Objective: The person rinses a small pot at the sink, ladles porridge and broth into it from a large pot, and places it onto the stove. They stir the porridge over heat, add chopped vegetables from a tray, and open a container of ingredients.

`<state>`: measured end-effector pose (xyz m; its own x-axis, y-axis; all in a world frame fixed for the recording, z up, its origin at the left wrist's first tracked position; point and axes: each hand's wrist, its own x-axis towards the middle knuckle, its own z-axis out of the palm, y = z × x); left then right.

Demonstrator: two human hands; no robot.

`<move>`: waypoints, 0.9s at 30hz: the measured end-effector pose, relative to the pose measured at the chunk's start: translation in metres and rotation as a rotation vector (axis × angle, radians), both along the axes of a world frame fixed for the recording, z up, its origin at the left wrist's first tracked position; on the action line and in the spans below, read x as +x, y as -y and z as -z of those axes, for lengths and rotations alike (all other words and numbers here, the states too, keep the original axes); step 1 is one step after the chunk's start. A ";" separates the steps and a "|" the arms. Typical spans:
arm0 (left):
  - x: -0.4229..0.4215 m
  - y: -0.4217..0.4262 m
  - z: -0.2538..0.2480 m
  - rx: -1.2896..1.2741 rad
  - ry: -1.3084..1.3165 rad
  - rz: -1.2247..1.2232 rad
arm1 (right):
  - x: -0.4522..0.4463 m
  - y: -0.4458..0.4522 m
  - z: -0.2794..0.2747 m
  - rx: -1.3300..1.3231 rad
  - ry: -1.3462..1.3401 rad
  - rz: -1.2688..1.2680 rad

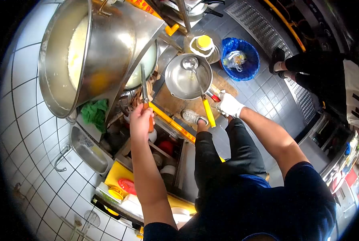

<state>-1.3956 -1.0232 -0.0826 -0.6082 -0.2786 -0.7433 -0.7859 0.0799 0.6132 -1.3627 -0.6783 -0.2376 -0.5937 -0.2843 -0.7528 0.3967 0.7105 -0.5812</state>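
Observation:
My bare left hand [140,120] is closed around the wooden handle of a long metal utensil [144,86]. The utensil's far end reaches over a round vessel [152,60] with pale contents; what kind of tool it is I cannot make out. My right hand [229,105], in a white glove, grips the red-marked handle of a metal saucepan [173,78]. Inside that pan lies the bowl of a ladle [190,62], its yellow handle sticking out over the rim beside my right hand. The pan's bottom shows a shiny, wet-looking surface.
A large steel pot [111,44] stands at upper left, near a green cloth [95,114] and a sink [89,150]. Beyond the pan are a yellow-capped jug [204,41] and a blue-lined bin [248,64]. Another person [316,70] stands at right on the tiled floor.

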 end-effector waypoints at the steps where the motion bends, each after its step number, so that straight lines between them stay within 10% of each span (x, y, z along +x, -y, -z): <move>1: 0.007 0.002 -0.004 -0.043 0.001 0.045 | -0.002 0.004 -0.002 -0.030 0.045 0.052; 12: 0.060 0.016 -0.018 0.568 -0.130 -0.475 | -0.035 0.032 -0.014 -0.074 0.046 0.084; 27: 0.112 0.008 -0.029 0.506 -0.202 -0.255 | -0.048 0.041 -0.010 -0.072 0.021 0.003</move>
<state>-1.2836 -1.0314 -0.0541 -0.7121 -0.0761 -0.6979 -0.6056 -0.4362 0.6656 -1.4107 -0.7189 -0.2278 -0.5788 -0.3364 -0.7429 0.4118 0.6657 -0.6223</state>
